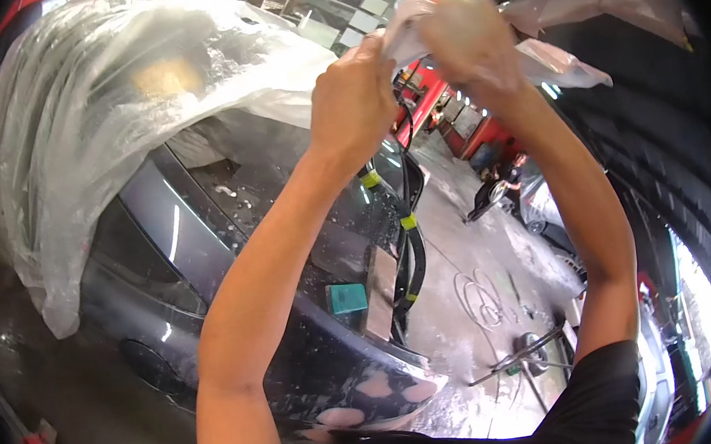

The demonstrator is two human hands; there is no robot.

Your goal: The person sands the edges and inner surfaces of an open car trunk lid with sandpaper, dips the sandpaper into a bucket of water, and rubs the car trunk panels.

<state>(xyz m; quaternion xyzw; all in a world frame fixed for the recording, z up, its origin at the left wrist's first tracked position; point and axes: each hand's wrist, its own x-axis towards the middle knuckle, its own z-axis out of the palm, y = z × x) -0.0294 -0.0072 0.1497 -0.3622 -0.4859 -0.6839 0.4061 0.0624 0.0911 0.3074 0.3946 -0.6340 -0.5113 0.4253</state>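
A translucent plastic sheet (212, 64) drapes over the upper left of a dark car (166, 214) and stretches across to both raised hands. My left hand (352, 94) is closed on a bunched part of it. Close beside it, my right hand (471, 44), smeared by motion, is also closed around the plastic, and loose folds trail out to its right. Below my hands, a green block (347, 298) and a flat greyish-brown board (379, 292) rest on the car. Pale patches (373, 387) mark the nearest part of the bodywork.
A black strip (417, 259) with yellow tape hangs along the car's edge. On the concrete floor (448, 204) lies a thin looped cord (479, 300). A stand with thin metal legs (530, 351) is at the lower right. Red equipment (484, 137) stands farther back.
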